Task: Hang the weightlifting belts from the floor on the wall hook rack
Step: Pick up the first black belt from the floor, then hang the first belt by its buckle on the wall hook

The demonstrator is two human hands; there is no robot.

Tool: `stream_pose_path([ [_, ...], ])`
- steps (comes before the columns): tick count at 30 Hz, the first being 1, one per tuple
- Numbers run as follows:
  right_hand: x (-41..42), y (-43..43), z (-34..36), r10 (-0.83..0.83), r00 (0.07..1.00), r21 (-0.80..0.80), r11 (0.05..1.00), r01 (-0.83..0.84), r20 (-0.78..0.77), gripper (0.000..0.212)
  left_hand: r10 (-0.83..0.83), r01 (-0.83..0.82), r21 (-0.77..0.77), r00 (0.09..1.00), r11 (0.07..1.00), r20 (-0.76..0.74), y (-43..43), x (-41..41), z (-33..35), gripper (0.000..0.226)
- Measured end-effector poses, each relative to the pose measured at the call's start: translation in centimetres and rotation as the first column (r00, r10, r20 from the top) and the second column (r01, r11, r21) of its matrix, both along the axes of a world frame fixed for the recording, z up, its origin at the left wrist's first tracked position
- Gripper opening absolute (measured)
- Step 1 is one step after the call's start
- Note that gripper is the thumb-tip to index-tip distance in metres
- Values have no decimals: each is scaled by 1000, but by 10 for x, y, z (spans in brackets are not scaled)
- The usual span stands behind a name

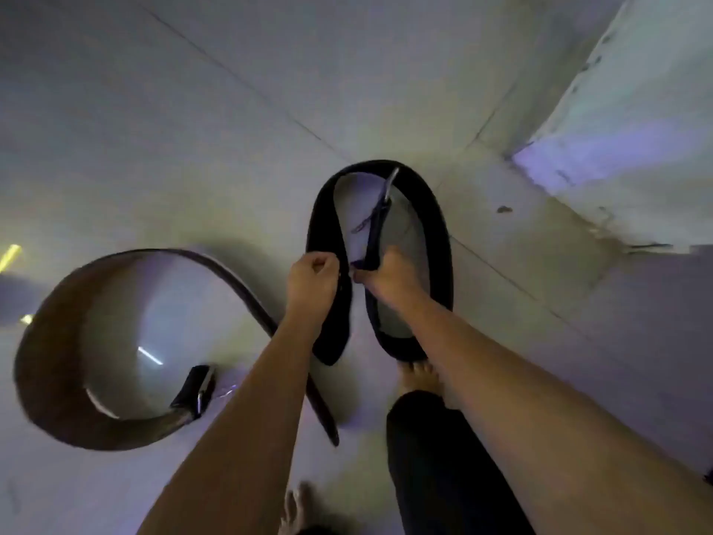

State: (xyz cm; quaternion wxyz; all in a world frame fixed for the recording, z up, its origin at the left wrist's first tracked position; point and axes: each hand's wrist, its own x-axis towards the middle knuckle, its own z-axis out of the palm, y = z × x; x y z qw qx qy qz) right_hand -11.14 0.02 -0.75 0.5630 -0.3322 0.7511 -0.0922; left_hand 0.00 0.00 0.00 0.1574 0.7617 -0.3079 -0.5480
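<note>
A black weightlifting belt (436, 225) forms a tall loop in the middle of the view, held just above the tiled floor. My left hand (313, 279) is closed on the belt's left side, where the free end hangs down. My right hand (387, 278) grips the narrow strap with the metal buckle (389, 183) that crosses the inside of the loop. A brown leather belt (50, 341) lies curled on the floor at the left, its buckle (200, 391) near my left forearm. No hook rack is in view.
Pale floor tiles (193, 129) fill most of the view. A white wall base (617, 148) rises at the upper right. My bare feet (418, 380) and a dark trouser leg (436, 465) stand just below the black belt.
</note>
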Motion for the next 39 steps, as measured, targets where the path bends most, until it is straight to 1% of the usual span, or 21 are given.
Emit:
stream_pose_path([
  [2, 3, 4, -20, -64, 998, 29, 998, 63, 26, 33, 6, -6, -3, 1000, 1000, -13, 3, -2, -21, 33],
  [4, 3, 11, -26, -138, 990, -2, 990, 138, 28, 28, 9, -9, 51, 1000, 999, -6, 9, 1, -31, 32],
  [5, 0, 14, -22, -176, 984, -15, 984, 176, 23, 26, 24, -23, 58, 1000, 998, -9, 11, 3, -30, 31],
  [7, -10, 17, 6, -263, 964, -21, 964, 264, 40, 21, 2, 0, 79, 1000, 997, -26, 10, 3, -12, 32],
  [9, -24, 19, 51, -262, 962, -43, 963, 266, 73, 16, -25, 30, 74, 997, 997, -68, 3, -3, 28, 29],
  [10, -31, 21, 78, -256, 962, -64, 963, 262, 94, 18, -53, 60, 77, 994, 995, -93, -1, -7, 54, 26],
  [12, -44, 21, 142, -268, 953, -117, 951, 285, 141, 29, -118, 130, 58, 977, 990, -175, -11, -16, 119, 21],
  [14, -58, 22, 219, -288, 939, -166, 933, 319, 186, 35, -157, 176, 38, 941, 984, -298, -17, -25, 191, 28],
  [16, -72, 25, 303, -297, 926, -237, 906, 351, 233, 38, -175, 181, -25, 895, 983, -411, -20, -34, 271, 38],
  [18, -83, 31, 387, -297, 917, -325, 868, 376, 266, 39, -256, 212, -146, 845, 966, -469, -22, -41, 353, 32],
  [20, -88, 42, 469, -293, 912, -422, 816, 396, 288, 39, -329, 216, -275, 809, 937, -487, -20, -47, 434, 23],
  [23, -94, 63, 578, -277, 898, -530, 732, 427, 341, 37, -402, 173, -436, 758, 883, -513, -12, -58, 541, 4],
  [24, -96, 71, 610, -276, 894, -562, 702, 438, 353, 38, -422, 153, -486, 749, 861, -512, -7, -62, 577, 4],
  [26, -99, 88, 674, -272, 881, -625, 626, 467, 387, 36, -469, 122, -580, 729, 805, -498, 4, -72, 646, 11],
  [29, -104, 115, 759, -265, 870, -698, 520, 492, 416, 25, -549, 83, -712, 700, 697, -456, 22, -86, 739, 14],
  [31, -105, 130, 806, -291, 849, -742, 413, 528, 442, 21, -597, 39, -771, 659, 636, -459, 33, -96, 792, 13],
  [33, -105, 144, 843, -343, 823, -781, 293, 551, 452, 28, -644, -7, -810, 602, 587, -472, 45, -107, 840, 11],
  [35, -104, 158, 871, -371, 824, -818, 229, 528, 427, 32, -662, -67, -817, 549, 573, -510, 59, -117, 880, 10],
  [36, -104, 165, 884, -376, 822, -833, 190, 519, 426, 28, -673, -90, -817, 520, 569, -526, 66, -123, 897, 10],
  [38, -107, 177, 914, -382, 787, -837, 60, 544, 485, 16, -708, -116, -829, 463, 548, -533, 81, -132, 928, 11],
  [39, -110, 182, 929, -375, 768, -830, -5, 558, 519, 14, -722, -132, -835, 442, 534, -532, 88, -136, 942, 11],
])
